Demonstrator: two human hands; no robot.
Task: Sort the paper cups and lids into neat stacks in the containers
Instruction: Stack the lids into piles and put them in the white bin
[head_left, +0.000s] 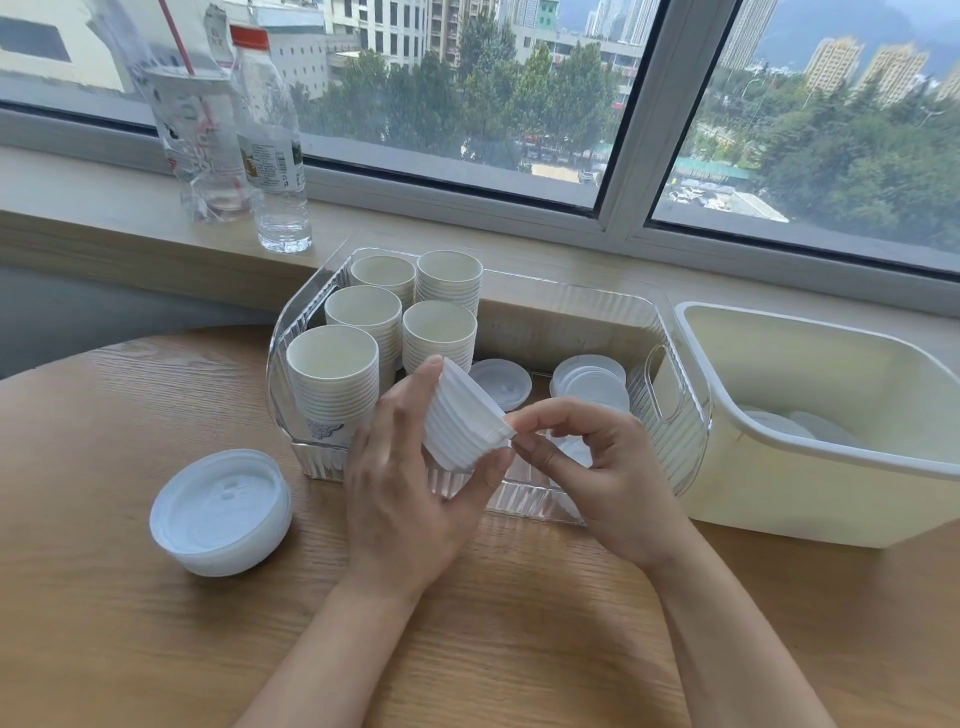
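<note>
Centre frame: left hand (402, 483) grasps a nested stack of white lids (462, 418) held on its side, thumb below, fingers curled over the top. Right hand (605, 475) pinches the stack's lower right rim with thumb and forefinger. Behind the hands, a clear ribbed container (670, 415) holds five paper cup stacks (332, 371) at left and loose lids (592, 382) at right. A second lid stack (221, 512) rests lower left on the wooden table (519, 623). White bin (810, 499) at right; water bottle (272, 150) on the windowsill, upper left.

Left hand (410, 483) curled, gripping; right hand (597, 467) pinching with fingertips; both forearms bare.
</note>
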